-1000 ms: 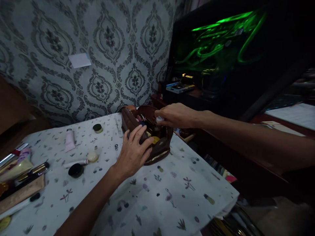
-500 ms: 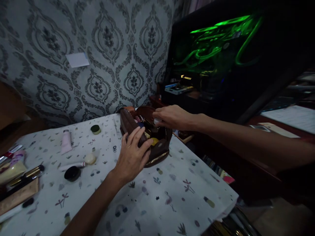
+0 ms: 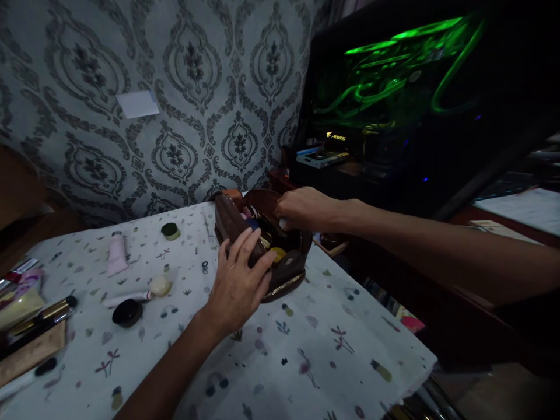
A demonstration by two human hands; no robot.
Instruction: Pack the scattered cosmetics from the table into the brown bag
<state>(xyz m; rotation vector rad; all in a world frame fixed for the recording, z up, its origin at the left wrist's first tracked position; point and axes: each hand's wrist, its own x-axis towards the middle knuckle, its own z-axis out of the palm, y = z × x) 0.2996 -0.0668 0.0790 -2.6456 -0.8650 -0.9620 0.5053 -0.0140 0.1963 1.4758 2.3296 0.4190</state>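
Observation:
A dark brown zippered bag [image 3: 286,279] lies unzipped on the table, with several small items inside, including something yellow [image 3: 278,255] and something blue [image 3: 251,223]. Against the bag's near left side rests my left hand [image 3: 238,280], its fingers spread over the edge without closing round it. My right hand [image 3: 306,209] is closed at the far right side of the opening. A small pale bit shows under its fingers, too unclear to name.
On the patterned tablecloth [image 3: 262,379] are a pink tube [image 3: 117,254], a green-lidded jar [image 3: 170,231], a black round cap [image 3: 127,312], a white tube [image 3: 126,298] and a cream-coloured round piece [image 3: 160,285]. Several cosmetics lie at far left. A green-lit computer case [image 3: 376,105] stands behind right.
My right hand has closed more tightly, and less of the pale bit shows. My left hand stays on the bag. The view has shifted slightly.

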